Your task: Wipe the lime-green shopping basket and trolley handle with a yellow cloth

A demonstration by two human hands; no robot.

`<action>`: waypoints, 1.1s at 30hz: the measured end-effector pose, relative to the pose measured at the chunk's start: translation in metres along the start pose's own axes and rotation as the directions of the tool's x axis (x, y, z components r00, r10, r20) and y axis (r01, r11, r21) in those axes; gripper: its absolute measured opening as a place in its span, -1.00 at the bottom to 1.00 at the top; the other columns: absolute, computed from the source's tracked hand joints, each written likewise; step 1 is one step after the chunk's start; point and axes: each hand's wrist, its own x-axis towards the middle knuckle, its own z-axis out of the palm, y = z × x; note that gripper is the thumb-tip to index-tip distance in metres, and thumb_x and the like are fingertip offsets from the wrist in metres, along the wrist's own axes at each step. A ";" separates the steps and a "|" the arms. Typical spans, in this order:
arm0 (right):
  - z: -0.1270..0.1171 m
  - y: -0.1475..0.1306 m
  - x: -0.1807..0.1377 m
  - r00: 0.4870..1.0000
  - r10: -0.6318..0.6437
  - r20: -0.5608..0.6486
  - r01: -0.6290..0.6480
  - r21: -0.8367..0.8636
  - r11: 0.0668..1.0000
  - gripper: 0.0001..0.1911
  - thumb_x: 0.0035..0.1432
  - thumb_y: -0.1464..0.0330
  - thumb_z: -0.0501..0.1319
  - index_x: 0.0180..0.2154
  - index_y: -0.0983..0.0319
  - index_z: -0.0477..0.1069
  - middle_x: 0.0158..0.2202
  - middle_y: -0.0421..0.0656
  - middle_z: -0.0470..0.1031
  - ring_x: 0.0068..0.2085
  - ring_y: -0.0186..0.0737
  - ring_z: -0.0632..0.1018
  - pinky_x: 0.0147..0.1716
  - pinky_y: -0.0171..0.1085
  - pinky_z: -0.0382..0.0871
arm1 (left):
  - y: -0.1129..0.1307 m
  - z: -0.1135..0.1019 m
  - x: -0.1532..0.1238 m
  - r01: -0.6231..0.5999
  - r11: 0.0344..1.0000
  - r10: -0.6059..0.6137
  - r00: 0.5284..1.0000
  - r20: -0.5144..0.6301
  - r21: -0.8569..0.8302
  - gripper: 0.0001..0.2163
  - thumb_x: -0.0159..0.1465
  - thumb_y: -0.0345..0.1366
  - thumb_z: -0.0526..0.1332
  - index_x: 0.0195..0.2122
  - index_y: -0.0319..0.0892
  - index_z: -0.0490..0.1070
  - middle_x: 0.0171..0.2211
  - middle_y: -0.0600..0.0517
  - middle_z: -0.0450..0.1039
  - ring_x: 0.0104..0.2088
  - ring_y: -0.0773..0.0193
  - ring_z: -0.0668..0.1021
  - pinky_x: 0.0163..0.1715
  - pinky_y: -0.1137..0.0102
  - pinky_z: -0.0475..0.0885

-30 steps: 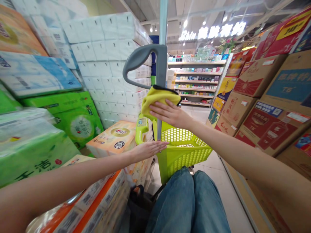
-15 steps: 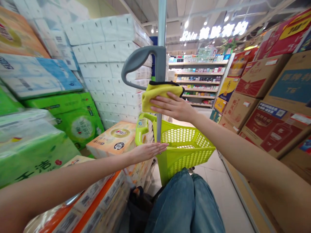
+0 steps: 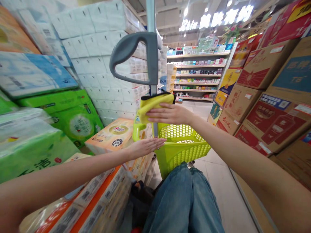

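My right hand (image 3: 171,114) presses a folded yellow cloth (image 3: 148,108) with a black edge against the metal pole (image 3: 151,14) of a yellow-green shopping basket (image 3: 188,154). Its fingers lie straight across the cloth, just below the grey looped handle (image 3: 152,58). Lower down, my left hand (image 3: 145,147) is stretched flat at the foot of the pole by the basket's near rim, with its fingers together and nothing visible in them. Whether it touches the pole or rim I cannot tell. The side of the pole behind the cloth is hidden.
Stacked white tissue packs (image 3: 97,45) and green packs (image 3: 80,124) crowd the left, with an orange pack (image 3: 113,132) near the basket. Cardboard cartons (image 3: 269,119) line the right. Store shelves (image 3: 196,66) stand beyond the tiled floor (image 3: 216,181). My jeans-clad knees (image 3: 182,197) are close below.
My right hand and the cloth have slid down the pole, away from the grey handle. The left hand stays near the pole's foot. The view has shifted slightly.
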 end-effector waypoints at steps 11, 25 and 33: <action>0.041 -0.038 -0.009 0.978 0.182 -0.103 -0.179 0.038 0.983 -0.38 0.37 0.48 0.04 0.38 0.05 -0.01 0.34 -0.21 0.22 0.37 -0.33 0.19 0.39 -0.13 -0.02 | 0.003 0.005 0.000 0.015 1.000 -0.015 0.999 -0.030 0.001 -0.45 0.31 -0.47 0.00 0.35 -0.20 0.13 0.44 0.02 -0.08 0.41 0.38 0.06 0.37 0.43 0.04; -0.014 0.014 0.009 0.991 0.127 -0.051 -0.123 0.074 0.990 -0.34 0.37 0.52 -0.01 0.36 -0.10 -0.06 0.39 -0.37 0.10 0.38 -0.35 0.13 0.42 -0.07 -0.11 | 0.000 -0.003 0.003 0.006 1.000 -0.006 1.000 0.006 -0.011 -0.44 0.29 -0.49 0.00 0.35 -0.21 0.12 0.45 0.02 -0.15 0.42 0.39 -0.01 0.38 0.45 0.01; -0.003 -0.004 0.019 0.959 0.224 -0.175 -0.225 0.015 0.974 -0.53 0.33 0.53 0.04 0.18 0.02 0.28 0.42 -0.23 0.02 0.42 -0.22 0.05 0.39 0.18 -0.24 | -0.003 -0.009 0.008 0.000 0.988 0.016 0.994 0.107 -0.152 -0.44 0.31 -0.54 -0.04 0.35 -0.19 0.11 0.44 0.05 -0.12 0.41 0.43 0.00 0.38 0.46 0.02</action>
